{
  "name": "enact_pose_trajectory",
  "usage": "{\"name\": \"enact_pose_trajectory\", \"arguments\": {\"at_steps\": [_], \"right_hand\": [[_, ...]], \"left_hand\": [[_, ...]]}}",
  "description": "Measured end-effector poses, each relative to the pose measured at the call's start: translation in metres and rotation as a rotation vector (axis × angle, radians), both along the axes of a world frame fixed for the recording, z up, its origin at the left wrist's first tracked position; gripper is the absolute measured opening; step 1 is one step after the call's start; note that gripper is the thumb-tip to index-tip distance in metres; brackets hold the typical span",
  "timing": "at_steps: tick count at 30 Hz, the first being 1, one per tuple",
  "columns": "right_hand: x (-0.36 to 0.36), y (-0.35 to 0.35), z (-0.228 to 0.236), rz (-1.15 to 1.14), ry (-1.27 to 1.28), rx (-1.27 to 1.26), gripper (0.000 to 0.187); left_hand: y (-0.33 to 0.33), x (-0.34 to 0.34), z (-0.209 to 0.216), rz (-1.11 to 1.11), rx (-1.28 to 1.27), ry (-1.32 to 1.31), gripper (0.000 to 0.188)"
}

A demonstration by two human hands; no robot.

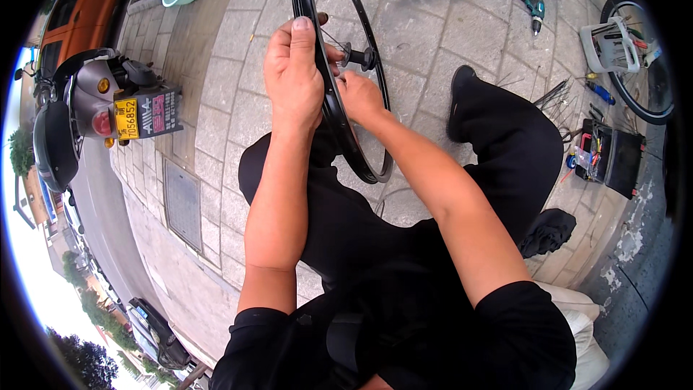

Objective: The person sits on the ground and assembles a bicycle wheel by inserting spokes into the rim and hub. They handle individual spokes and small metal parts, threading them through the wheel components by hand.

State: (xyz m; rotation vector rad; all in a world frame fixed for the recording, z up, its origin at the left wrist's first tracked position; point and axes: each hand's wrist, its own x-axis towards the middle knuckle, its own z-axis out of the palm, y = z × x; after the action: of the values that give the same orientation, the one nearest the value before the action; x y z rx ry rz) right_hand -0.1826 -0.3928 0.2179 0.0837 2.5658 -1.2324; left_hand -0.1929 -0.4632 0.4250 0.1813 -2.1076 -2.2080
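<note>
While both hands work at the wheel: left hand (pixel 292 76) clenched on black rim (pixel 345 126), upright over the lap | right hand (pixel 359 95) pinching a spoke beside hub (pixel 359 56) | judged step: lacing spokes | next needs steady rim, fine fingertip aim | drill (pixel 528 6), toolbox (pixel 610 155) on pavement (pixel 216 50)

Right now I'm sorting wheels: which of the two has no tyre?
The bare black rim gripped by the left hand and right hand. The other wheel, far right, wears a tyre.
</note>
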Motion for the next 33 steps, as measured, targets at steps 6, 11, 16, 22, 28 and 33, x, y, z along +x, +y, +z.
{"name": "enact_pose_trajectory", "arguments": {"at_steps": [6, 11, 16, 22, 28, 33], "right_hand": [[-0.008, -0.025, -0.032, 0.781, 0.654, 0.570, 0.025], [-0.009, -0.047, -0.045, 0.957, 0.555, 1.017, 0.032], [-0.006, -0.026, -0.007, 1.120, 0.546, 1.163, 0.031], [-0.008, -0.015, -0.010, 1.103, 0.559, 1.205, 0.031], [-0.005, -0.009, -0.005, 1.061, 0.604, 1.120, 0.031], [-0.003, -0.011, 0.000, 1.079, 0.633, 1.099, 0.032]], "left_hand": [[0.001, 0.002, 0.000, -0.007, -0.013, -0.008, 0.044], [0.001, 0.001, -0.003, 0.012, -0.010, -0.001, 0.041], [-0.010, 0.004, -0.005, -0.059, -0.024, -0.011, 0.040], [-0.002, 0.003, -0.004, -0.055, -0.021, 0.057, 0.039], [0.001, 0.003, -0.001, -0.073, -0.014, 0.056, 0.035], [0.001, 0.004, -0.001, -0.088, -0.021, 0.059, 0.036]]}}
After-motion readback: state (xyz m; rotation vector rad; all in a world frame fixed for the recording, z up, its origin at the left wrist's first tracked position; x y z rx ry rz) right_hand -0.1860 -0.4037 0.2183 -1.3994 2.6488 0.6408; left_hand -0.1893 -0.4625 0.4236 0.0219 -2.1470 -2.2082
